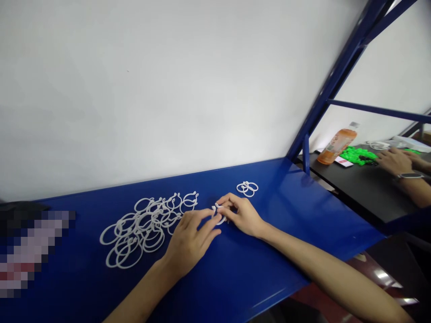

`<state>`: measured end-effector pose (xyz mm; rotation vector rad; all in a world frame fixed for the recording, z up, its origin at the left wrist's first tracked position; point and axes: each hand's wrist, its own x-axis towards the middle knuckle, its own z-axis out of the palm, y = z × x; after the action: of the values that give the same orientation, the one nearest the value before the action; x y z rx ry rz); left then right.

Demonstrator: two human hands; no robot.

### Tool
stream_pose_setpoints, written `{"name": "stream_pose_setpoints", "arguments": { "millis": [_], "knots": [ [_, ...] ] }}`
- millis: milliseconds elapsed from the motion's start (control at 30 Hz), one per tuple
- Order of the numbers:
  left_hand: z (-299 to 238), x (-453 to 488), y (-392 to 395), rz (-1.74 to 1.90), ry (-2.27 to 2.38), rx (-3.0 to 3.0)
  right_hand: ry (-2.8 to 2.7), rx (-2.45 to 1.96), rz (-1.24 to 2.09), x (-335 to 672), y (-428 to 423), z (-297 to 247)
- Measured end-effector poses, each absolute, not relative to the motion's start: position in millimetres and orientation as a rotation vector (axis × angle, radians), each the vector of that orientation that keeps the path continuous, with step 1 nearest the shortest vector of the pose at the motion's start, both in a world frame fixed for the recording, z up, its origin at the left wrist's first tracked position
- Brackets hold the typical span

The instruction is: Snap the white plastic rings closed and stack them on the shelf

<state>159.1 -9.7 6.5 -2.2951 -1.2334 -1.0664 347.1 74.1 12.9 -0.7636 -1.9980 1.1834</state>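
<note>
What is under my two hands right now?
A white ring, pinched between the left hand and right hand, just above the blue shelf. Fingers cover most of it.

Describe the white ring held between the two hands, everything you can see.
The white ring looks like thin plastic: a round loop with a small nub at its top. Most of it is hidden; only the nub and a lower arc show. It is pinched between the left hand and the right hand, just over the blue table, apart from the pile of rings to its left.
</note>
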Motion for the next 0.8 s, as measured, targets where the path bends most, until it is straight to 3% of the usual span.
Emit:
{"name": "stream_pose_setpoints", "arguments": {
  "millis": [167,433,667,800],
  "knots": [
    [4,156,-6,-1.380,-1.592,-2.276,-2.160,-0.623,0.992,352,74,15],
    [-3,157,-6,-1.385,-1.746,-2.301,-2.428,-0.323,0.691,354,67,14],
    [-10,141,8,-0.964,-1.729,-2.342,-2.597,-0.326,0.456,355,78,13],
    [-12,131,16,-0.632,-1.802,-2.130,-2.493,-0.604,0.318,372,106,18]
  ]
}}
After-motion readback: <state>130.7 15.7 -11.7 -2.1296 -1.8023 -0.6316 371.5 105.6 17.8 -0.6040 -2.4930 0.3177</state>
